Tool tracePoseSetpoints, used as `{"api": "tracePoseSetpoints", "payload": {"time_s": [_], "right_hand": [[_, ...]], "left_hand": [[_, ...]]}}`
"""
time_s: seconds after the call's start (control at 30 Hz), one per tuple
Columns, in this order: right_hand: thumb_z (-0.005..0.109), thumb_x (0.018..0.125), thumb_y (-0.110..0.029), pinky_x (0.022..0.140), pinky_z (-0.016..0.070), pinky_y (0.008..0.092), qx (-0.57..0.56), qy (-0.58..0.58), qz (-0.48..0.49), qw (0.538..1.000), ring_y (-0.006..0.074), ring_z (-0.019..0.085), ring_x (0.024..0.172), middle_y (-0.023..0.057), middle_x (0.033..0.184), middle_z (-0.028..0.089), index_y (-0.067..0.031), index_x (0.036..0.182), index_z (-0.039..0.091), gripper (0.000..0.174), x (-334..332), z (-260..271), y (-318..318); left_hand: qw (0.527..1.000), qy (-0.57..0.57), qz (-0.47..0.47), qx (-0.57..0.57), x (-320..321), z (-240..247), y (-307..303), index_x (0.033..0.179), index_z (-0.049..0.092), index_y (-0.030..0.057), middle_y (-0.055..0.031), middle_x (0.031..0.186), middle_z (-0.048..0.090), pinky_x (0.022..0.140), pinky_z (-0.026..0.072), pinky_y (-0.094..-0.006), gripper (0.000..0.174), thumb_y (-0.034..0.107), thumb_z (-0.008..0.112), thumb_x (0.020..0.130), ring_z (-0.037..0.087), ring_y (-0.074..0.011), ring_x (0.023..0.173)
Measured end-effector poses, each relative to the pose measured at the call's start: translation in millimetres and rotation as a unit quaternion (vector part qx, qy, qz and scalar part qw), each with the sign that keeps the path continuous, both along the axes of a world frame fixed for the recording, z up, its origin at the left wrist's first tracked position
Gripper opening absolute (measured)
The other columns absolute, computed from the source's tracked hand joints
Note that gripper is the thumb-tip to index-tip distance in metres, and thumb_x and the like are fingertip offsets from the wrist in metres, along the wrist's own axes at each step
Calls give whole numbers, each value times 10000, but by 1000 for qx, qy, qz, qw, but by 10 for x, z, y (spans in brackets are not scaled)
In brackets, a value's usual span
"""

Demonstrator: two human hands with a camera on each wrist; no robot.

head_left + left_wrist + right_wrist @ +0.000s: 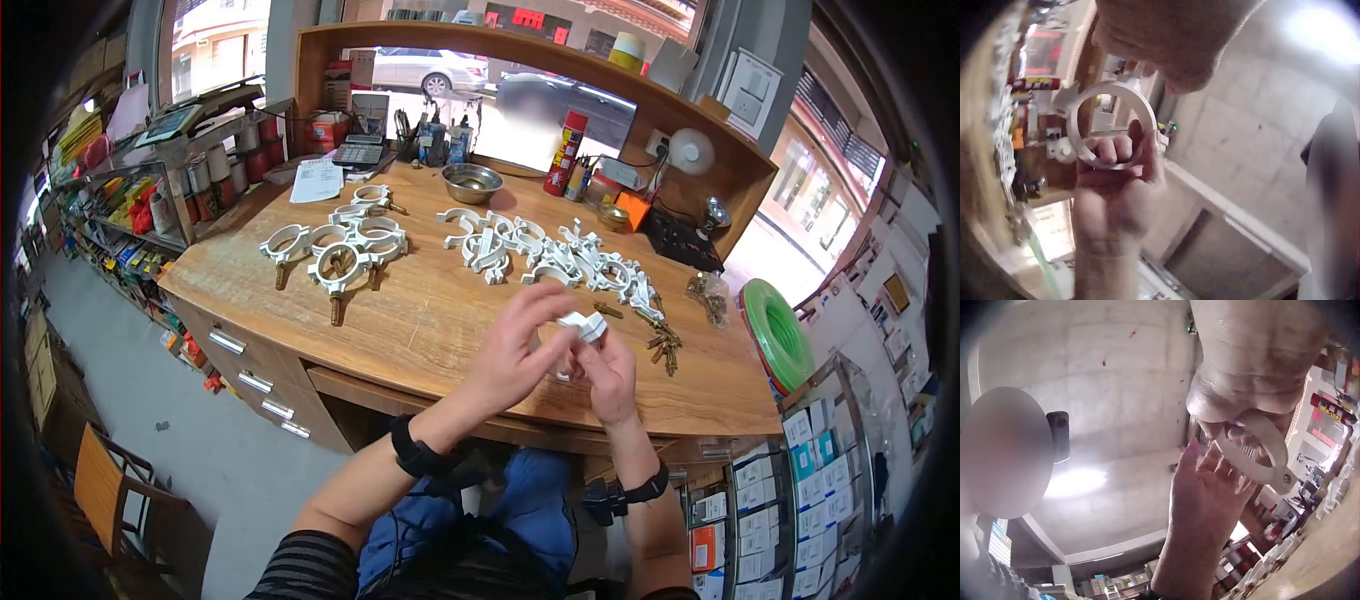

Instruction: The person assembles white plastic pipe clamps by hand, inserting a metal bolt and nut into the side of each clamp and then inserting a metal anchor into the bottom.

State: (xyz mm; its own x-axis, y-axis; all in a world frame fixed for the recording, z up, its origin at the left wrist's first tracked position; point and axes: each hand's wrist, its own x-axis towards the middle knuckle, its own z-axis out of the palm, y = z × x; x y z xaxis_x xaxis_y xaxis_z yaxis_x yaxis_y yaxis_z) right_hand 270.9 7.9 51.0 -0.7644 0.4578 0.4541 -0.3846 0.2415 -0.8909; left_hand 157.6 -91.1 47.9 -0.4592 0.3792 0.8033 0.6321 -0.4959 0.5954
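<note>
A white ring clamp [584, 325] is between both hands above the desk's front edge. My right hand [608, 382] grips it, and the left wrist view shows the right hand's fingers [1115, 149] curled through the ring [1150, 115]. With its fingertips, my left hand [512, 355] pinches the clamp's other side. In the right wrist view the left hand [1204, 500] reaches up to the ring [1275, 447] from below, while the near right hand [1254, 369] covers part of it. Fingers hide the exact contact points.
Several ring clamps with brass screws [336, 268] lie on the desk's left part. A pile of white clamp pieces [560, 258] is behind my hands, with loose brass anchors [664, 346] to the right. A metal bowl [472, 182] and a red spray can [567, 150] stand farther back.
</note>
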Motion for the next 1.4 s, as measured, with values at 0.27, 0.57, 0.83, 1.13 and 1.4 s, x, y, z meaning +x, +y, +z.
{"api": "tracePoseSetpoints", "payload": {"time_s": [0.27, 0.57, 0.83, 1.13, 1.4], "right_hand": [[420, 815, -96, 492, 385, 204, 8, -77, 41, 996, 59, 418, 543, 52, 779, 492, -14, 1130, 303, 345, -364, 218, 386], [399, 812, -95, 490, 391, 216, -44, -110, 38, 992, 97, 463, 524, 85, 747, 530, 21, 1265, 180, 517, -923, 131, 953], [500, 792, -50, 587, 422, 206, 131, -280, 9, 951, 86, 502, 666, 39, 806, 528, -14, 1082, 490, 292, -1097, -152, 1550], [608, 686, 5, 776, 401, 326, 393, -360, 28, 845, 249, 484, 866, 124, 909, 465, -43, 1078, 506, 408, -1174, -609, 1811], [586, 721, -44, 608, 450, 279, 323, -385, -51, 863, 202, 558, 651, 97, 704, 575, 17, 833, 588, 127, -1155, -620, 1836]], "left_hand": [[952, -35, -215, -217, -480, 126, 374, 1167, 478, 28, -53, 970, 567, 748, 422, -229, 345, 156, 521, 850, 517, -104, 861], [912, -209, -262, -237, -954, -44, 797, 940, 610, 3, 3, 757, 582, 542, 380, -178, 241, 204, 581, 810, 465, -36, 622], [794, -429, -414, -117, -1259, -355, 908, 823, 513, 22, -10, 668, 468, 442, 303, -185, 217, 238, 509, 846, 365, -57, 486], [655, -550, -514, -65, -1294, -531, 936, 879, 431, 87, -45, 728, 452, 443, 317, -196, 161, 247, 421, 893, 352, -66, 502], [641, -539, -536, -104, -1237, -648, 938, 959, 453, 32, -35, 714, 451, 444, 317, -197, 253, 271, 444, 876, 365, -69, 509]]}}
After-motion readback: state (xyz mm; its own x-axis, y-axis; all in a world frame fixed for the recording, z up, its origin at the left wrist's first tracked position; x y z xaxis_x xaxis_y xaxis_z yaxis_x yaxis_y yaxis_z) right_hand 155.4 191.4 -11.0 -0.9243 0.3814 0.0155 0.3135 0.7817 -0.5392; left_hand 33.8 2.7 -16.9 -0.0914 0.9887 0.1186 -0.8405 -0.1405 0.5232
